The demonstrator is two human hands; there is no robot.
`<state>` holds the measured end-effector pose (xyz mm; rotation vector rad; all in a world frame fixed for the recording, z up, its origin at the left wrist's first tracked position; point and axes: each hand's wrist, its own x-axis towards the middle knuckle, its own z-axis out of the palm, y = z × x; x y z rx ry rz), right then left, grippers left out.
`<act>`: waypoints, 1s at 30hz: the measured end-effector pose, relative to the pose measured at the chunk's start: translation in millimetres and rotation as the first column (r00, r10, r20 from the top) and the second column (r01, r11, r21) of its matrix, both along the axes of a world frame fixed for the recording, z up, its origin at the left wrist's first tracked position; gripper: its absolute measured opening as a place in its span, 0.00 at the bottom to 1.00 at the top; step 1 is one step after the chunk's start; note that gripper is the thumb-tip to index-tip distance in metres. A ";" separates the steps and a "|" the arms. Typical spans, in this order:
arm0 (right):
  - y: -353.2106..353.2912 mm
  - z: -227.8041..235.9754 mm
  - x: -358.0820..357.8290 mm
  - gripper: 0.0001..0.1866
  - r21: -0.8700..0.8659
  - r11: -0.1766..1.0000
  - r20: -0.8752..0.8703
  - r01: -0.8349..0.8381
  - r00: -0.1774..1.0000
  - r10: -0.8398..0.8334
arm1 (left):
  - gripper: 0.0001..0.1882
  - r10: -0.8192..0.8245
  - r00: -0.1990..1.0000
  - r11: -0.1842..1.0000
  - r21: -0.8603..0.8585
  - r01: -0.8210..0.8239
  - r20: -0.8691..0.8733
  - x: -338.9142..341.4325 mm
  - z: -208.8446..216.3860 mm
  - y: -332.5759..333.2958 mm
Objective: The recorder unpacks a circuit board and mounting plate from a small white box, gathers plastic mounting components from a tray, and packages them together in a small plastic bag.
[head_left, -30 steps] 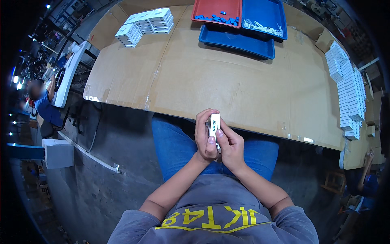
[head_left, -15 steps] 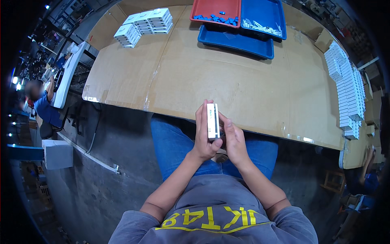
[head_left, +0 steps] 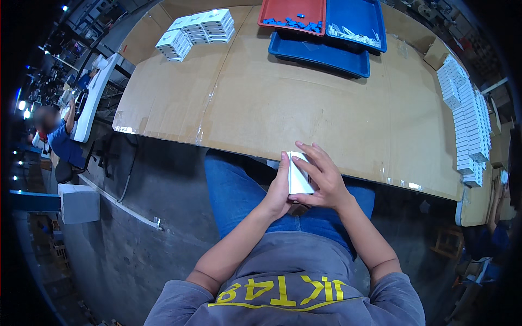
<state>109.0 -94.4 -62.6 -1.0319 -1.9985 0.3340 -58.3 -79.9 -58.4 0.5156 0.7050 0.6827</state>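
A small white box (head_left: 298, 176) is between my two hands, just off the table's near edge and above my lap. My left hand (head_left: 279, 187) grips its left side, the thumb lying along the upper edge. On the other side my right hand (head_left: 329, 182) holds it, with the fingers across its right part and the thumb by the near end. The white face is turned up; the box's underside and the left fingers are hidden.
Stacks of white boxes (head_left: 198, 27) stand at the far left of the cardboard-covered table (head_left: 261, 103). Far off are a red tray (head_left: 288, 12) of blue pieces, a blue tray (head_left: 353, 13) of white sticks, and another blue tray (head_left: 321, 56). Small white boxes (head_left: 470, 127) line the right edge. A person (head_left: 62, 141) sits left.
The box has been turned in my hands, from its narrow printed side up to a plain white face up. My right hand's fingers have moved over it.
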 end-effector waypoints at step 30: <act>-11.9 -24.6 -8.0 0.33 -0.195 0.978 -0.054 0.068 0.995 -0.080 | 0.37 0.179 0.965 0.976 0.163 -0.148 -0.194 9.9 -28.8 8.3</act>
